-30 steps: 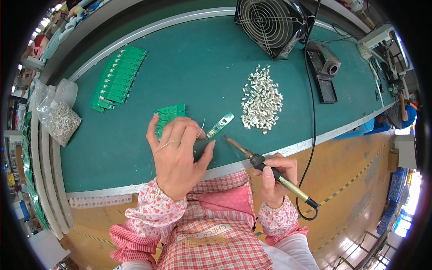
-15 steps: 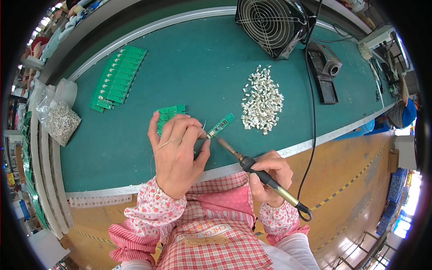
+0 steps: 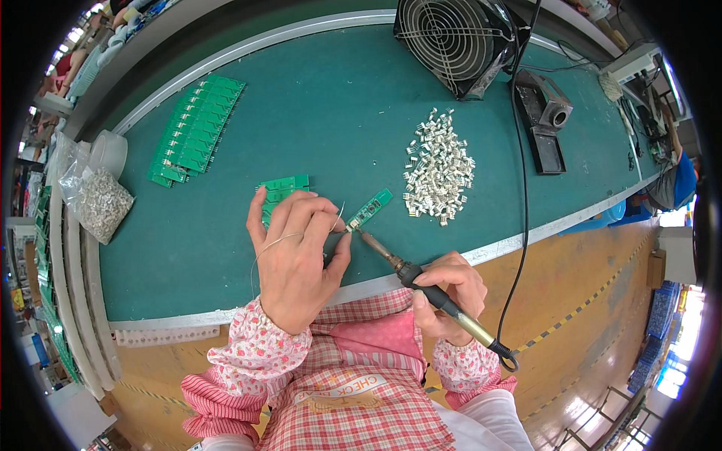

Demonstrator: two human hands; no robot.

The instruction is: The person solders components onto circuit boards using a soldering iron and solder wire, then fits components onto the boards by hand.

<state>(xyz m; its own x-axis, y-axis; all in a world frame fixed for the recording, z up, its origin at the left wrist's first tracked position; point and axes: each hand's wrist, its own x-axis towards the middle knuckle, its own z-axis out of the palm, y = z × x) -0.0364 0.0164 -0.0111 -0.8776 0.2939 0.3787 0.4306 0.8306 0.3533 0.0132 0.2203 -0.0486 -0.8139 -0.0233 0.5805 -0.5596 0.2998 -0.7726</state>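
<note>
My right hand (image 3: 451, 295) is closed round a soldering iron (image 3: 408, 270). Its tip meets the near end of a small narrow green circuit board (image 3: 370, 209), or sits very close to it. My left hand (image 3: 299, 259) is closed at that same end, thumb and fingers bent together. A thin solder wire (image 3: 284, 237) loops across its back and through the fingers. The fingertips' exact grip on wire and board is partly hidden. Several joined green boards (image 3: 289, 183) lie partly under the left hand.
White connectors (image 3: 438, 169) form a pile on the green table. A fan (image 3: 451, 37) and an iron stand (image 3: 543, 113) are at the far right; a black cable (image 3: 520, 188) hangs down from above. Stacked boards (image 3: 199, 128), a tape roll (image 3: 110, 154) and a bag of connectors (image 3: 104, 203) are left.
The soldering iron's tip has moved slightly left, to the near end of the small board. My left hand and the board have stayed in place.
</note>
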